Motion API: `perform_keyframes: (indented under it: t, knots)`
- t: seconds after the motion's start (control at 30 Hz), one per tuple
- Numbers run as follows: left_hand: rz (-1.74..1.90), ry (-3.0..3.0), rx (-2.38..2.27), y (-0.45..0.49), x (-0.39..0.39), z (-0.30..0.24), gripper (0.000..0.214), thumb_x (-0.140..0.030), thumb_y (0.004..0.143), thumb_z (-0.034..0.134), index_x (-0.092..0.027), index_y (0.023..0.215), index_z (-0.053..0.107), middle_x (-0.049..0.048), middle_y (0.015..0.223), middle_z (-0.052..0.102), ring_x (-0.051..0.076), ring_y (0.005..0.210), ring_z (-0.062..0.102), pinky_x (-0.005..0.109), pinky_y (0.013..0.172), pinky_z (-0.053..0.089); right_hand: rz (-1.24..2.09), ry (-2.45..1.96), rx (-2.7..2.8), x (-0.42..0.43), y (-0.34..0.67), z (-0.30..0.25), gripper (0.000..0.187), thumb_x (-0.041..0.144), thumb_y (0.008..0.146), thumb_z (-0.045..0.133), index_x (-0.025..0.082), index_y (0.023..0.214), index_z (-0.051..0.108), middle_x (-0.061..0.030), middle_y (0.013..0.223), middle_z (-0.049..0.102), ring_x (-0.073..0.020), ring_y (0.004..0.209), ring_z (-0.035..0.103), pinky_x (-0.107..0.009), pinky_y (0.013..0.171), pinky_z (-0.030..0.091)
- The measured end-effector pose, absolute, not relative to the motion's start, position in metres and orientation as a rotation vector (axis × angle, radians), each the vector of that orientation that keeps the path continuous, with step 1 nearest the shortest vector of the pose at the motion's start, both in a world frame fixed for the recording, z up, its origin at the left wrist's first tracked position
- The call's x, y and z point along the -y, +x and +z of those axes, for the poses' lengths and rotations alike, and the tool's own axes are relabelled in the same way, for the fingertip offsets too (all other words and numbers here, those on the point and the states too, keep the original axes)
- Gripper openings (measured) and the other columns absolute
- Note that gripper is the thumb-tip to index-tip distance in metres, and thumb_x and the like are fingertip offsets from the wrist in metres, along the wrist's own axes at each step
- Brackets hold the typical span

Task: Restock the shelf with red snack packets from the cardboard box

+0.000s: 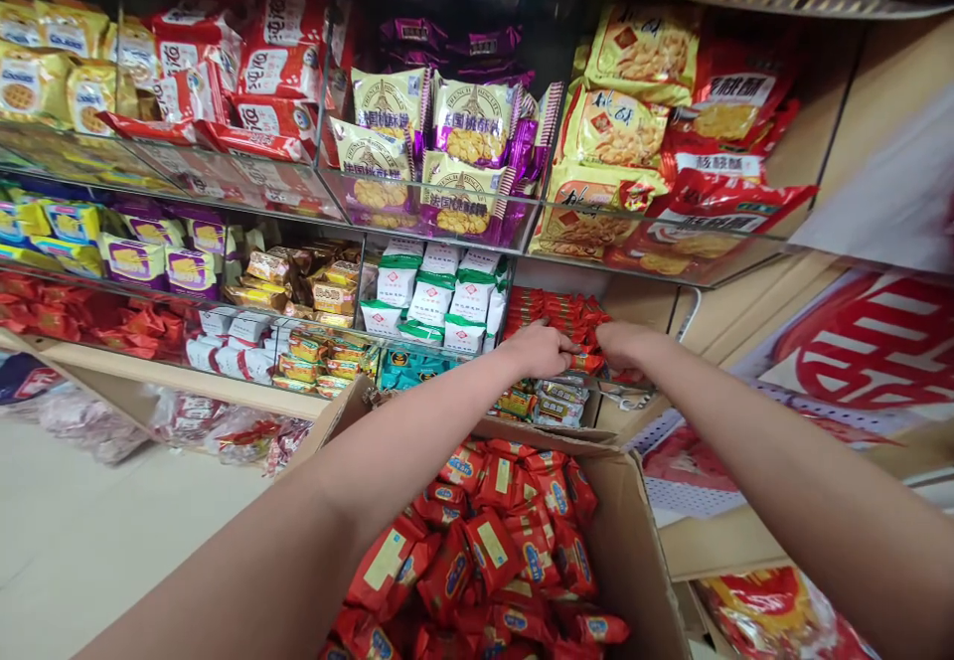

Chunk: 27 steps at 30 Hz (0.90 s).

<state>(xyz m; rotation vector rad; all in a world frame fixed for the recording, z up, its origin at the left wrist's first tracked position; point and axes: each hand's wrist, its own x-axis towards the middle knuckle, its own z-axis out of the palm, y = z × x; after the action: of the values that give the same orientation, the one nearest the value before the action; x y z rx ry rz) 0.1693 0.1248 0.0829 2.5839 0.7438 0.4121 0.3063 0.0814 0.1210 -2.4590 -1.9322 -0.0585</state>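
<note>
My left hand [543, 350] reaches into a glass-fronted shelf compartment, its fingers curled and pressed together at the small red snack packets [548, 307] lined up in rows there. Close to its right, my right hand [624, 346] bends down at the compartment's right end, with its fingertips partly hidden among the same packets. Both hands appear closed on red packets at the front of the rows. Below my forearms stands an open cardboard box [626, 531] holding a loose heap of red wrapped packets [492, 546] with blue and yellow labels.
White-and-green packets [432, 297] fill the compartment to the left. Above, a glass ledge carries purple-and-cream biscuit packs [469, 123] and yellow packs [618, 133]. Plastic bags [186, 416] lie under the bottom shelf. A red-and-white printed bag [869, 342] is at the right.
</note>
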Motion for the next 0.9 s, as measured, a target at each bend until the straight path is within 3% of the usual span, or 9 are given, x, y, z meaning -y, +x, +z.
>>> perform_keyframes:
  t: [0.13,0.23,0.3,0.4,0.47,0.57,0.63,0.77,0.9]
  knots:
    - [0.394,2.567,-0.757,0.171,-0.125,0.084,0.030,-0.027,0.074,0.052,-0.029,0.100,0.065,-0.0027,0.107,0.064,0.017,0.114,0.046,0.028,0.105,0.021,0.014,-2.592,2.019,-0.071,0.306,0.145,0.005,0.010,0.057,0.068,0.012,0.060,0.064,-0.0106,0.063,0.065,-0.0237,0.069,0.063,-0.030,0.059,0.044]
    - [0.372,2.567,-0.745,0.171,-0.122,0.084,0.031,-0.026,0.074,0.053,-0.028,0.102,0.065,-0.0029,0.108,0.064,0.018,0.115,0.045,0.028,0.104,0.021,-0.165,-2.478,2.063,-0.041,0.296,0.159,0.013,0.024,0.069,0.062,0.012,0.074,0.064,-0.0118,0.073,0.065,-0.0246,0.076,0.061,-0.031,0.063,0.042]
    - [0.364,2.595,-0.721,0.171,-0.120,0.084,0.031,-0.025,0.075,0.052,-0.026,0.103,0.064,-0.0026,0.109,0.063,0.019,0.116,0.044,0.029,0.105,0.021,-0.168,-2.275,2.089,-0.010,0.281,0.153,0.019,0.033,0.076,0.053,0.016,0.076,0.062,-0.0069,0.070,0.065,-0.0211,0.071,0.061,-0.029,0.061,0.040]
    - [0.387,2.672,-0.707,0.171,-0.117,0.085,0.033,-0.025,0.077,0.048,-0.023,0.106,0.063,-0.0002,0.112,0.061,0.020,0.117,0.043,0.032,0.106,0.020,0.418,-1.992,2.109,0.040,0.243,0.110,0.019,0.032,0.079,0.048,0.021,0.070,0.061,-0.0005,0.066,0.064,-0.0150,0.062,0.059,-0.024,0.059,0.040]
    - [0.448,2.734,-0.719,0.171,-0.117,0.086,0.036,-0.025,0.078,0.047,-0.019,0.110,0.060,0.0033,0.114,0.060,0.021,0.117,0.042,0.035,0.105,0.021,0.672,-1.941,2.095,0.065,0.211,0.066,0.021,0.038,0.078,0.049,0.021,0.074,0.061,-0.0020,0.070,0.065,-0.0168,0.065,0.060,-0.025,0.058,0.041]
    - [0.629,2.824,-0.600,0.167,-0.111,0.092,0.039,-0.018,0.077,0.045,-0.011,0.114,0.055,0.0086,0.117,0.057,0.021,0.117,0.042,0.036,0.105,0.023,0.686,-1.971,2.127,0.084,0.169,0.010,0.032,0.039,0.065,0.063,0.017,0.088,0.059,-0.0105,0.091,0.064,-0.0242,0.080,0.060,-0.031,0.064,0.043]
    - [0.789,2.830,-0.396,0.155,-0.098,0.094,0.039,-0.011,0.076,0.041,-0.011,0.112,0.056,0.0097,0.119,0.056,0.019,0.118,0.041,0.035,0.105,0.023,0.574,-2.041,2.102,0.088,0.155,-0.010,0.036,0.028,0.060,0.068,0.015,0.092,0.058,-0.0146,0.097,0.063,-0.0284,0.087,0.058,-0.034,0.067,0.043]
    - [0.924,2.613,-0.194,0.103,-0.048,0.084,0.037,-0.010,0.078,0.038,-0.020,0.110,0.056,0.0062,0.120,0.055,0.017,0.120,0.039,0.038,0.103,0.028,0.665,-1.983,1.927,0.089,0.170,-0.008,0.023,0.014,0.068,0.051,0.016,0.089,0.059,-0.0109,0.086,0.066,-0.0251,0.085,0.060,-0.034,0.071,0.044]
    - [0.815,2.192,-0.606,0.049,0.000,0.054,0.035,-0.027,0.080,0.049,-0.018,0.114,0.052,0.0095,0.115,0.055,0.019,0.103,0.052,0.034,0.087,0.042,0.912,-1.634,1.571,0.089,0.200,0.015,0.028,0.030,0.076,0.049,0.019,0.100,0.059,-0.0086,0.100,0.064,-0.0225,0.095,0.058,-0.035,0.082,0.042]
